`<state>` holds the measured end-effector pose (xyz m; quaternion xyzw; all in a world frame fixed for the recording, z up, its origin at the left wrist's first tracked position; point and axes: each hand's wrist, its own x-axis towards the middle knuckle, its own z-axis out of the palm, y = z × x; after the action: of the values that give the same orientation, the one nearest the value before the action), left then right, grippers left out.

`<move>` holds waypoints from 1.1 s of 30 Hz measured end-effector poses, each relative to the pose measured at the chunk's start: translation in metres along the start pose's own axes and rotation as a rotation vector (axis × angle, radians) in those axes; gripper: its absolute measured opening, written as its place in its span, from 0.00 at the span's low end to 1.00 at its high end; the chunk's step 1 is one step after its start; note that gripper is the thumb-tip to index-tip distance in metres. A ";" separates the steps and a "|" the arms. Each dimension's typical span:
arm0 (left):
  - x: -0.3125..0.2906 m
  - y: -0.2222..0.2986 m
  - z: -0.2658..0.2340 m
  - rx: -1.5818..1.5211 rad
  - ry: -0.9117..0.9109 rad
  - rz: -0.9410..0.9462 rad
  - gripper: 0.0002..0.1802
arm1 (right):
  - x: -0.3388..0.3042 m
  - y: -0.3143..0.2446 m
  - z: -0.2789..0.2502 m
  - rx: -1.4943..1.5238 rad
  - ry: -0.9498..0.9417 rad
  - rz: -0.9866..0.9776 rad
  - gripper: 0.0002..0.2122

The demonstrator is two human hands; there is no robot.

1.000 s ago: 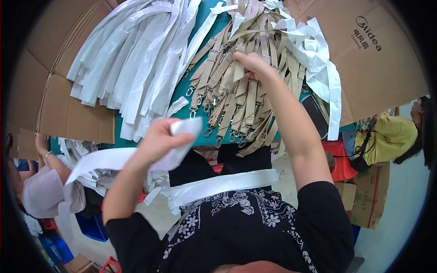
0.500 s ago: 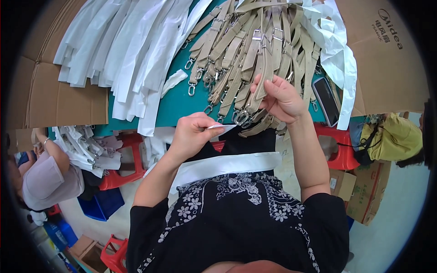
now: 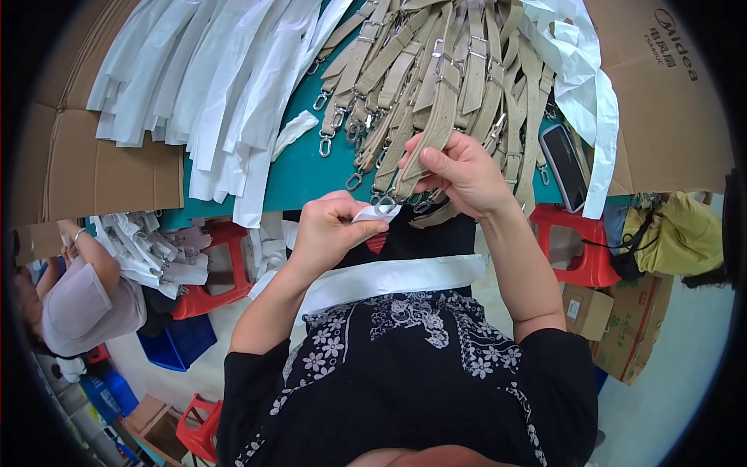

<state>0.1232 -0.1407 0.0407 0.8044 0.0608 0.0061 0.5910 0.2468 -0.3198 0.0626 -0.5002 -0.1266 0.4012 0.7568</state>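
Observation:
My right hand (image 3: 471,177) is closed round a beige strap (image 3: 433,140), thumb on top, near its lower end. A metal clasp (image 3: 384,205) at that end lies against a small white sheet (image 3: 393,213). My left hand (image 3: 333,230) pinches this sheet between thumb and fingers, close to the table's front edge. Whether the sheet is paper or plastic I cannot tell. Beyond my hands many beige straps with buckles and metal clasps (image 3: 389,93) hang in a thick bundle over the green table (image 3: 303,167).
White strips (image 3: 233,93) lie overlapping at the far left. A phone (image 3: 563,167) and crumpled white sheeting (image 3: 583,93) are at the right. Another white strip (image 3: 397,279) crosses my lap. Red stools (image 3: 580,249) stand below the table; a person (image 3: 89,300) sits at the left.
My right hand has moved slightly left and down with the strap. The strap's clasp has come to the white sheet in my left hand, which has shifted slightly right.

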 end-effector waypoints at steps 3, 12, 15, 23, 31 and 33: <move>-0.001 0.000 0.000 -0.010 -0.021 -0.006 0.08 | 0.003 0.005 -0.004 -0.026 -0.005 0.009 0.11; 0.000 -0.010 0.001 -0.189 -0.119 -0.260 0.09 | 0.007 0.019 0.003 -0.207 0.037 0.067 0.12; 0.001 -0.012 0.000 -0.231 -0.104 -0.252 0.09 | 0.009 0.021 0.009 -0.261 0.035 0.104 0.13; 0.005 -0.016 -0.001 -0.171 -0.090 -0.261 0.09 | 0.013 0.037 0.017 -0.291 0.060 0.234 0.13; -0.005 -0.027 -0.016 -0.169 -0.076 -0.250 0.12 | 0.016 0.077 0.020 -0.163 0.031 0.248 0.14; -0.010 -0.030 -0.026 -0.192 -0.065 -0.260 0.12 | 0.030 0.056 0.015 0.119 0.150 0.296 0.12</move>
<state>0.1081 -0.1079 0.0208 0.7293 0.1444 -0.0904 0.6626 0.2301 -0.2779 0.0150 -0.4964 0.0293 0.4764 0.7251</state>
